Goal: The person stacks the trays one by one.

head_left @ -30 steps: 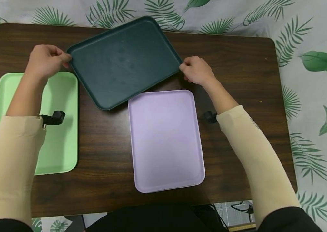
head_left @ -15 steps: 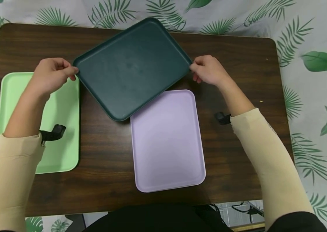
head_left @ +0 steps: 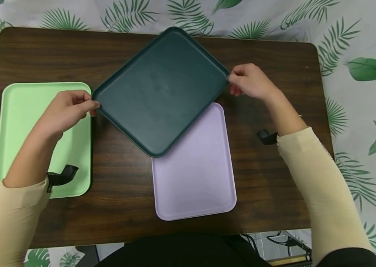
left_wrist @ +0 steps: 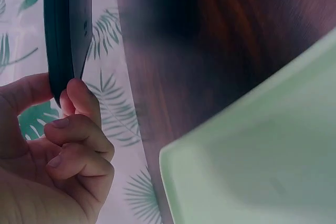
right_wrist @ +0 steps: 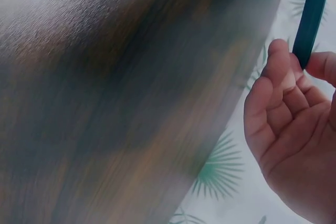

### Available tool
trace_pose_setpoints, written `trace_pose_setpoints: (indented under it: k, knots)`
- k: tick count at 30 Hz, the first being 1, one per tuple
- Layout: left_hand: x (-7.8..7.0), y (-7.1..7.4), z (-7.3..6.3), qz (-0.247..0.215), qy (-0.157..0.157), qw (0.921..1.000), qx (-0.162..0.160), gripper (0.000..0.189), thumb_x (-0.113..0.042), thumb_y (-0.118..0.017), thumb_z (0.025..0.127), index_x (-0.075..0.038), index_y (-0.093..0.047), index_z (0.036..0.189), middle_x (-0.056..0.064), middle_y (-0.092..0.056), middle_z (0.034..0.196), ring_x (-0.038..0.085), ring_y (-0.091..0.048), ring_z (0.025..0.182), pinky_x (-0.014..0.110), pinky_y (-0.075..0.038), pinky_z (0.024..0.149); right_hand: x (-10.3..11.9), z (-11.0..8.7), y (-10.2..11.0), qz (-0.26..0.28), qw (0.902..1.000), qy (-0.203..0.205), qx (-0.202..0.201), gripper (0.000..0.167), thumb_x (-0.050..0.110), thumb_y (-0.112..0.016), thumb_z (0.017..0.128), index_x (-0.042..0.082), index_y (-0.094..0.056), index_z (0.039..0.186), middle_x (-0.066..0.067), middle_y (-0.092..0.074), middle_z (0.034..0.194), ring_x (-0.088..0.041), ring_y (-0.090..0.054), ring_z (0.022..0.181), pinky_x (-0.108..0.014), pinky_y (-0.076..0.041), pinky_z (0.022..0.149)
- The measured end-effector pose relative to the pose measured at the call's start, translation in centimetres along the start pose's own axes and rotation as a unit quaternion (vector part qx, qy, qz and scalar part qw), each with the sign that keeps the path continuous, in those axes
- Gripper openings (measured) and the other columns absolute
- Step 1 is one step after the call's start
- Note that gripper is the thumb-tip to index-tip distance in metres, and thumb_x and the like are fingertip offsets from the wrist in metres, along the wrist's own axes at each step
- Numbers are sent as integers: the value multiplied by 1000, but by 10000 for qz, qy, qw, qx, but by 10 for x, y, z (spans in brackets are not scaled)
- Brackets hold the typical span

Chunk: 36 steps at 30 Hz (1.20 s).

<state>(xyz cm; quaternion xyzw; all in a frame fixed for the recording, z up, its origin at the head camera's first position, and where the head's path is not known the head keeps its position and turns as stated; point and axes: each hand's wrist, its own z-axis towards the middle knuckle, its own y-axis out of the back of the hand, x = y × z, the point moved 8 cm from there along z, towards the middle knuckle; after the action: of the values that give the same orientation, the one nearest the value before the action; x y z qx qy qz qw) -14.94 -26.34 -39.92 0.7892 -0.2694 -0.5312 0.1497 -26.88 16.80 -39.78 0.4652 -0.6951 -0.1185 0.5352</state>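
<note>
A dark green tray [head_left: 161,89] hangs above the table, turned at a slant, its near corner over the upper part of a lilac tray [head_left: 194,185]. My left hand [head_left: 68,111] pinches its left corner between thumb and fingers; the left wrist view shows the rim of the dark tray [left_wrist: 60,35] in that pinch. At the opposite corner my right hand [head_left: 251,81] pinches the rim the same way, seen edge-on in the right wrist view as a dark tray edge [right_wrist: 312,19]. Beneath my left forearm lies a light green tray [head_left: 41,100].
The trays are over a dark wood-grain table [head_left: 274,178] with rounded corners. A white cloth with green leaf prints [head_left: 351,111] surrounds its far and right sides. Cables [head_left: 278,241] show below the near edge.
The dark green tray has moved right and toward me, turning more steeply aslant, and covers more of the lilac tray. Both hands moved with it, still pinching its corners.
</note>
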Motion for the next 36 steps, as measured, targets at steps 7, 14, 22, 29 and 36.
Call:
trace_pose_setpoints:
  k: [7, 14, 22, 29, 36]
  knots:
    - [0, -25, -25, -37, -95, 9996, 248, 30, -25, -61, 96, -2, -60, 76, 3, -45, 53, 18, -27, 54, 36, -20, 47, -9, -6, 0, 9, 9998, 77, 207, 31, 23, -48, 100, -1, -62, 87, -14, -66, 77, -23, -62, 66, -32, -50, 61]
    - [3, -51, -49, -413, -309, 9946, 904, 35, -20, -61, 97, -1, -55, 68, 7, -59, 64, 19, -31, 51, 36, -24, 49, -16, -14, -4, -60, 9986, 158, 497, 30, 24, -48, 101, 0, -63, 90, -15, -65, 80, -31, -61, 72, -35, -50, 63]
    - [7, -89, -85, -688, -91, 9823, 1741, 33, -19, -62, 96, -5, -62, 67, 4, -45, 52, 16, -30, 48, 33, -28, 48, -19, -19, -12, -12, 9964, 240, 811, 28, 23, -49, 101, 1, -60, 87, -16, -65, 81, -33, -60, 74, -41, -50, 66]
    - [5, -126, -111, -1031, -235, 9658, 2366, 32, -17, -62, 95, -8, -62, 65, 4, -41, 49, 8, -25, 50, 26, -22, 47, -19, -21, -17, -60, 9943, 363, 998, 28, 23, -50, 102, 0, -60, 89, -16, -65, 81, -29, -61, 72, -39, -50, 66]
    - [6, -153, -128, -1232, -333, 9468, 2954, 34, -20, -62, 96, -9, -65, 65, 13, -52, 54, 6, -26, 49, 25, -24, 48, -15, -21, -22, -192, 9915, 601, 1136, 27, 23, -51, 102, 2, -62, 89, -14, -66, 80, -27, -61, 71, -34, -50, 64]
